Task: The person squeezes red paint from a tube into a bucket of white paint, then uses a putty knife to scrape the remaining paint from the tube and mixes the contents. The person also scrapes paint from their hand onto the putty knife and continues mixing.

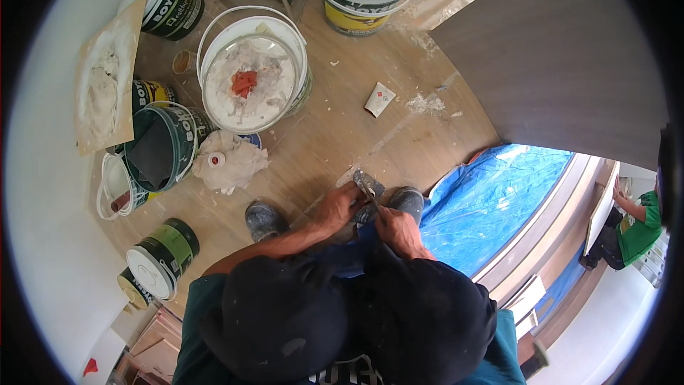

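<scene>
The person stands over a wooden floor [335,135] with both hands meeting just ahead of the shoes. The left hand [340,208] is closed around a putty knife [367,187], blade tilted up, while the right hand [399,232] pinches in at the blade, fingers curled tight — probably held close like that to work filler off it. Just ahead sits a white bucket [253,71] of pale filler with a red blob, near enough to reach. Paint cans [167,146], a crumpled rag [228,160] and a smeared board [107,78] crowd the left side; a blue tarp [499,199] lies to the right.
</scene>
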`<state>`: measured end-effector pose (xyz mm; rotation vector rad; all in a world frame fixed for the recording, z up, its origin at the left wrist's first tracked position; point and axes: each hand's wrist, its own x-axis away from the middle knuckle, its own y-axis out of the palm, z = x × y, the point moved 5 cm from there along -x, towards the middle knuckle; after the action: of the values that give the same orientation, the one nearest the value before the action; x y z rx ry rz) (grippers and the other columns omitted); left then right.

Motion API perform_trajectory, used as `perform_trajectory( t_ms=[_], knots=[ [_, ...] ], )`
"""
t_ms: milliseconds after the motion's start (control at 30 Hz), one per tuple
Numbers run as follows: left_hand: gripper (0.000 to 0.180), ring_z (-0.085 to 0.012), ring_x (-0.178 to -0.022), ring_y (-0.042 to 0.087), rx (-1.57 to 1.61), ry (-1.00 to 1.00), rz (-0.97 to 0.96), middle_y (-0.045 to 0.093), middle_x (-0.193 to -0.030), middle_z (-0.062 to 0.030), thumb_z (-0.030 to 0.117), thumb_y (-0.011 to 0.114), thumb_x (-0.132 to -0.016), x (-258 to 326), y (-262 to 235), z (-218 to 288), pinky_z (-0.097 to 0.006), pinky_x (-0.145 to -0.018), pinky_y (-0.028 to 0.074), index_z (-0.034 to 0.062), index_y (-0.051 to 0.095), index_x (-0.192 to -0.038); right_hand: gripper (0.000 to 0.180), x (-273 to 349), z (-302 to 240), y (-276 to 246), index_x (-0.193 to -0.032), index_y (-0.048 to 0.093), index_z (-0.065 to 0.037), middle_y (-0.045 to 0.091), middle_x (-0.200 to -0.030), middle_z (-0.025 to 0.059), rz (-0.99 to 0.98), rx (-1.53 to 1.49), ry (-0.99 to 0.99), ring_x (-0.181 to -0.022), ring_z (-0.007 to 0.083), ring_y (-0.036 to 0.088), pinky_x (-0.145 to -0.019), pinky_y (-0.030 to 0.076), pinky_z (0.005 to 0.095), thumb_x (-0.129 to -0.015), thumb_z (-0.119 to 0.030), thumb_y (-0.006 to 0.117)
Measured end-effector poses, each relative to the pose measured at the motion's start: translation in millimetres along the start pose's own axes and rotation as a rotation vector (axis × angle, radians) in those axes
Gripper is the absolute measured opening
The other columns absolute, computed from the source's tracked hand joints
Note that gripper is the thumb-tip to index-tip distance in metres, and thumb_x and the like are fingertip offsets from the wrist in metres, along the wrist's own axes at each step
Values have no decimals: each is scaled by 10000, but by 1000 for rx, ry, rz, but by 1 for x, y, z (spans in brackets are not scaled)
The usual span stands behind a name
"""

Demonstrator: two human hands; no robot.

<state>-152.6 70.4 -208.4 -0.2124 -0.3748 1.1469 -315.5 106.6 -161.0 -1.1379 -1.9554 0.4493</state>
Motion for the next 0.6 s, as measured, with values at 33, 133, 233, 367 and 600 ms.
perform_trajectory(
  t_ms=[33,133,233,367,600],
  knots=[
    [211,-374,-888,659,-9,-1,-17,658,-979,-139,72,723,-838,0,0,1,-441,-735,540,77,694,-1047,175,-2,0,1,-972,614,-25,688,-901,210,-10,7,6,-832,435,663,-738,532,517,-955,-186,549],
    [186,-377,-880,663,-50,72,-41,654,-964,-146,64,712,-842,2,4,1,-447,-733,546,60,677,-1024,170,-9,0,3,-940,617,-21,684,-881,212,11,6,-3,-808,433,661,-717,529,514,-948,-182,562],
    [173,-372,-861,664,-54,105,-39,650,-942,-151,51,714,-833,3,7,0,-447,-723,543,47,670,-1000,155,-14,2,6,-886,625,-15,676,-835,216,89,-19,-34,-764,428,656,-677,525,503,-929,-161,597],
    [168,-368,-862,662,11,55,-20,647,-937,-151,39,721,-823,6,9,-9,-446,-717,535,32,662,-980,166,-6,4,6,-894,635,-21,676,-836,217,34,-16,19,-780,432,656,-694,524,508,-937,-175,589],
    [352,-331,-910,683,-49,-35,-50,661,-984,-141,26,756,-798,5,14,-16,-392,-742,559,45,675,-1140,222,4,9,6,-972,621,-20,690,-923,224,-50,5,64,-872,440,662,-769,527,530,-960,-218,521]
  ],
)
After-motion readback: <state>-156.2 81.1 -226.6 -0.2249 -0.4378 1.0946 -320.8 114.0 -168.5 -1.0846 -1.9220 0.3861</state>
